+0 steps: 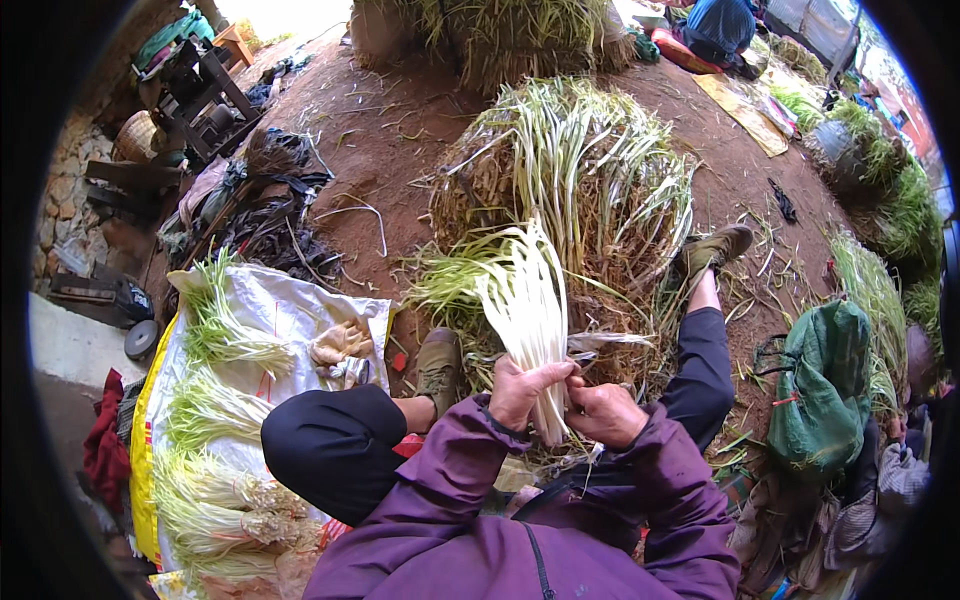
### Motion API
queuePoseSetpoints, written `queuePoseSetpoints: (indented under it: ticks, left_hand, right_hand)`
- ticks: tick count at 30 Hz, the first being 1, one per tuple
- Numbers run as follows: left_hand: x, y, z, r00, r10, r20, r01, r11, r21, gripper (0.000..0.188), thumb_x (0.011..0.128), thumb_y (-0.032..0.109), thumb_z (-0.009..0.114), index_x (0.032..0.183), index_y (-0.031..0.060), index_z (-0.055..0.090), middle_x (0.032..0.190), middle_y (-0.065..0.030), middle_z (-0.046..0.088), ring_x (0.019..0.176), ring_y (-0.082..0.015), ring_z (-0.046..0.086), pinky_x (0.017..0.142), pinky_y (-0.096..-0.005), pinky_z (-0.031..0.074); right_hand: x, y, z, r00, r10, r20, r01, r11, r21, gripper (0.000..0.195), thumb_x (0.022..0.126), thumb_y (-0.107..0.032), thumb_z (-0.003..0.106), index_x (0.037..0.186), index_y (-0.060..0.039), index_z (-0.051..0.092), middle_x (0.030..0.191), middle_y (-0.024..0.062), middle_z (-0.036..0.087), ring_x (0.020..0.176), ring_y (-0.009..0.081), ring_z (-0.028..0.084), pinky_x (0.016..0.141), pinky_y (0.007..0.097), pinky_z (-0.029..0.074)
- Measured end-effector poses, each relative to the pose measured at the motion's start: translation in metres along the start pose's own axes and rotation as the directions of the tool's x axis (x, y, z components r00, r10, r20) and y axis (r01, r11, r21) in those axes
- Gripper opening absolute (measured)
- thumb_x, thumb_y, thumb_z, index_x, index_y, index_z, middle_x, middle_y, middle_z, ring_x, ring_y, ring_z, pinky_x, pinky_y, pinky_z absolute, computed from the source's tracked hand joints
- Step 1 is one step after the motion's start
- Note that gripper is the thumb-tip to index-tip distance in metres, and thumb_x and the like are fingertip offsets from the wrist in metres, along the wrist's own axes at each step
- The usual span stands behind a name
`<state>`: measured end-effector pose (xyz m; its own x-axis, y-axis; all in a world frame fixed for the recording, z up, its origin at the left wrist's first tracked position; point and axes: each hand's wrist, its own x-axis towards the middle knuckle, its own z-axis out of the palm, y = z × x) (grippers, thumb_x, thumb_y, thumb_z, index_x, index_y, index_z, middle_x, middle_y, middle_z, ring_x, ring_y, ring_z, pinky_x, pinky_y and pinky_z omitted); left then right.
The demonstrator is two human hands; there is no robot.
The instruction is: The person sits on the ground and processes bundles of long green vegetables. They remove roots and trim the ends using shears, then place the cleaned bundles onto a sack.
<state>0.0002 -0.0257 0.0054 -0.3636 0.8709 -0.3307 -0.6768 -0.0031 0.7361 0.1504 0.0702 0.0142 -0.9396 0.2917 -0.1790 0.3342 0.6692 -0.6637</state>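
A bunch of long white-stemmed green vegetables stands upright before my chest, its leafy tops bending away to the left. Around its lower stems my left hand is closed. My right hand is at the right side of the same stems, its fingers bent against the left hand's fingertips; whether it grips a stem is hidden. Just beyond lies a large heap of the same long stems with brown, dry outer leaves. Tied bundles of the vegetable lie on a white and yellow woven sack at the left.
Gloves lie on the sack. A green woven bag stands at the right. More vegetables are stacked at the top and along the right. Dark cloths lie at the upper left. Another person sits at the upper right.
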Motion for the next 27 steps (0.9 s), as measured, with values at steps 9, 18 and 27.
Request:
queuePoseSetpoints:
  ticks: [9, 18, 27]
  left_hand:
    - [0.000, 0.053, 0.012, 0.962, 0.242, -0.126, -0.252, 0.965, -0.069, 0.019, 0.085, -0.002, 0.065, 0.102, -0.0064, 0.059, 0.087, -0.0132, 0.065, 0.069, -0.0197, 0.064, 0.061, -0.0346, 0.058]
    - [0.018, 0.048, 0.013, 0.972, 0.176, -0.157, -0.197, 0.972, -0.126, 0.020, 0.084, -0.001, 0.067, 0.101, -0.0064, 0.059, 0.085, -0.0132, 0.064, 0.066, -0.0196, 0.064, 0.059, -0.0331, 0.057]
    - [0.018, 0.039, 0.011, 0.984, 0.138, -0.115, -0.153, 0.979, -0.134, 0.023, 0.084, -0.002, 0.065, 0.104, -0.0075, 0.056, 0.086, -0.0138, 0.063, 0.068, -0.0195, 0.064, 0.059, -0.0332, 0.058]
  right_hand:
    - [0.158, 0.109, -0.048, 0.702, 0.478, -0.527, -0.451, 0.872, 0.190, 0.028, 0.088, -0.029, 0.062, 0.094, -0.0028, 0.071, 0.099, 0.0178, 0.068, 0.090, 0.0283, 0.066, 0.083, 0.0390, 0.050]
    - [0.136, 0.148, -0.052, 0.663, 0.569, -0.487, 0.120, 0.561, 0.819, 0.012, 0.084, -0.010, 0.066, 0.090, -0.0009, 0.069, 0.068, 0.0010, 0.064, 0.052, 0.0045, 0.053, 0.046, 0.0175, 0.038]
    - [0.135, 0.106, -0.054, 0.740, 0.583, -0.335, -0.106, 0.594, 0.797, 0.022, 0.089, -0.022, 0.067, 0.099, -0.0027, 0.062, 0.089, 0.0076, 0.067, 0.070, 0.0109, 0.061, 0.058, 0.0241, 0.050]
